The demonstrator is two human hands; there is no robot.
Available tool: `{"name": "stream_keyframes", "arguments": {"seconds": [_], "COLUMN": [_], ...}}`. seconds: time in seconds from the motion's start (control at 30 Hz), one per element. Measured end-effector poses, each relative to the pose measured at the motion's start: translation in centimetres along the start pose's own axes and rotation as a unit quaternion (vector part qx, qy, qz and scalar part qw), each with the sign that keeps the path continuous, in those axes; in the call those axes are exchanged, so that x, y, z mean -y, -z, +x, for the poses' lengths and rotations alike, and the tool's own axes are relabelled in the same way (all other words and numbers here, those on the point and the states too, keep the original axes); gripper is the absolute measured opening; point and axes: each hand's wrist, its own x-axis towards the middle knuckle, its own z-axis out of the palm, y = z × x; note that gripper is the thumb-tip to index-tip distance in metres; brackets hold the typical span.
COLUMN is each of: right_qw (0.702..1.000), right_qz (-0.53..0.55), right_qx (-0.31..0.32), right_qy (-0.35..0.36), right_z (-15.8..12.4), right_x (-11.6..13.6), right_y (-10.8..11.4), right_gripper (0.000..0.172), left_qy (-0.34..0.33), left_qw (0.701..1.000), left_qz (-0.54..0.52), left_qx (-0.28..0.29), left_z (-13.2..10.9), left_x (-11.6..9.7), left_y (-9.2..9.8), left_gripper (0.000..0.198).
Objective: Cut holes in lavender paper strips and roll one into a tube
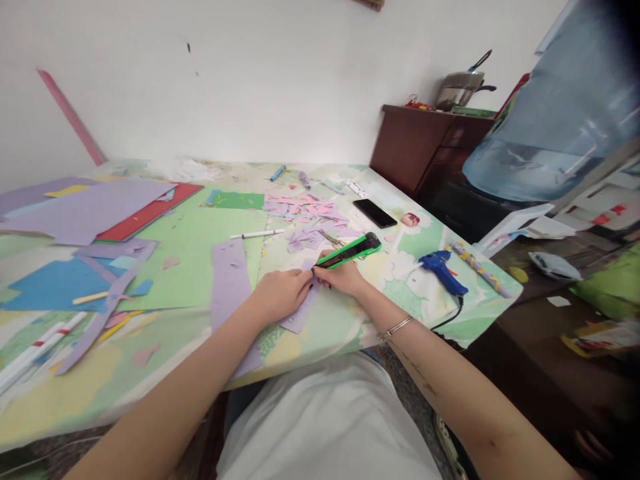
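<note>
My right hand (341, 275) is curled closed around a green-and-black utility knife (350, 251), held like a pen, its butt end tilted up and to the right. The knife's front end points down beside the fingertips of my left hand (281, 295) – whether the blade touches paper I can't tell. That left hand lies fairly flat, fingers extended and close together, gripping nothing I can see; it rests on a narrow purple paper strip (299, 319), which slants across the table toward me and pokes out under my palm.

A wider purple paper piece (230, 270) runs beneath my left forearm, partly over the big light green sheet (193, 233). Just beyond my right hand is a pair of scissors (329, 238), near a spread of pink and purple paper scraps (304, 208). A white marker (257, 234) lies crosswise to the left of them. Farther right sit a black smartphone (375, 213) and a blue hot glue gun (444, 272) – its cord trails down past my forearm, behind the silver bracelet (399, 327).
</note>
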Motion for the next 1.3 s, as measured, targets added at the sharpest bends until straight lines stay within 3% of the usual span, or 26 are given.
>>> {"name": "stream_keyframes", "arguments": {"seconds": [0.2,1.07,1.2,1.3], "right_qw": [1.0,0.998,0.998,1.0], "right_qz": [0.026,0.053,0.046,0.028], "right_qx": [0.011,0.006,0.0,-0.004], "right_qy": [-0.007,-0.031,-0.029,-0.006], "right_z": [0.02,-0.07,-0.07,-0.01], "right_x": [0.08,0.25,0.02,-0.28], "right_y": [0.05,0.02,-0.02,0.09], "right_gripper": [0.013,0.013,0.013,0.014], "left_qy": [-0.006,0.021,0.017,0.022], "left_qw": [0.998,0.998,1.0,0.998], "left_qz": [0.052,0.039,0.015,-0.047], "left_qx": [0.025,0.034,0.019,-0.023], "left_z": [0.11,0.43,0.31,0.38], "left_x": [-0.42,-0.38,-0.29,0.32], "left_y": [0.17,0.33,0.24,-0.14], "left_gripper": [0.028,0.028,0.028,0.027]}}
